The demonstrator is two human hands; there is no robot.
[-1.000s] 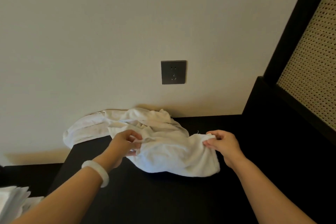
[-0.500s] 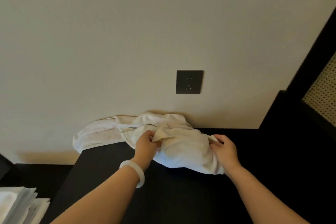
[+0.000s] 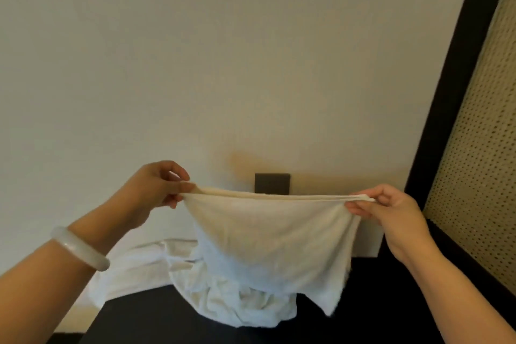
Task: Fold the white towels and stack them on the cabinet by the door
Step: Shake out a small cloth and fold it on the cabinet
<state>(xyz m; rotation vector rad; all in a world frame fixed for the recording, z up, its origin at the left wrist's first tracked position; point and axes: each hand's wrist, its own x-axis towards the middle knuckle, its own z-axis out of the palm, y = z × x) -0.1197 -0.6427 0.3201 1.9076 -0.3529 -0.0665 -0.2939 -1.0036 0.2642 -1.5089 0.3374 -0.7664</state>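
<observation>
A white towel (image 3: 273, 237) hangs stretched in the air between my hands, its top edge taut and level. My left hand (image 3: 156, 190) pinches the left top corner. My right hand (image 3: 391, 209) pinches the right top corner. Below the hanging towel a heap of crumpled white towels (image 3: 145, 268) lies on the black cabinet top (image 3: 156, 318), against the wall. The lifted towel hides the middle of that heap.
A dark wall socket (image 3: 272, 182) shows just above the towel's top edge. A black frame (image 3: 449, 70) with a perforated beige panel (image 3: 480, 165) rises at the right. A white bangle (image 3: 78, 248) sits on my left wrist.
Both hands have risen from the cabinet top and moved apart, lifting one towel off the heap and pulling its top edge tight. The view has tilted upward.
</observation>
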